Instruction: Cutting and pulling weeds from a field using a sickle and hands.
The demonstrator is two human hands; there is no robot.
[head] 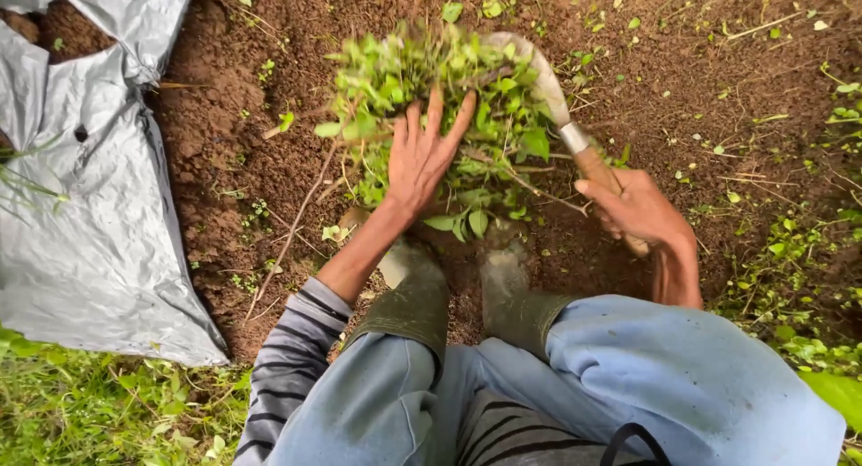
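Head view: left hand (422, 156) spread flat on weed pile (440, 98); right hand (639, 210) clenched around hoe handle (593, 165).

Two hands are in view: the left hand (420, 156) and the right hand (639, 210). There is one curved-bladed tool with a wooden handle (549, 93), and one heap of pulled green weeds (431, 89). Two green rubber boots show, one at the left (409, 291) and one at the right (514, 300). One grey plastic sheet (85, 215) lies over the soil. The loose leaves scattered over the ground are too many and too small to count
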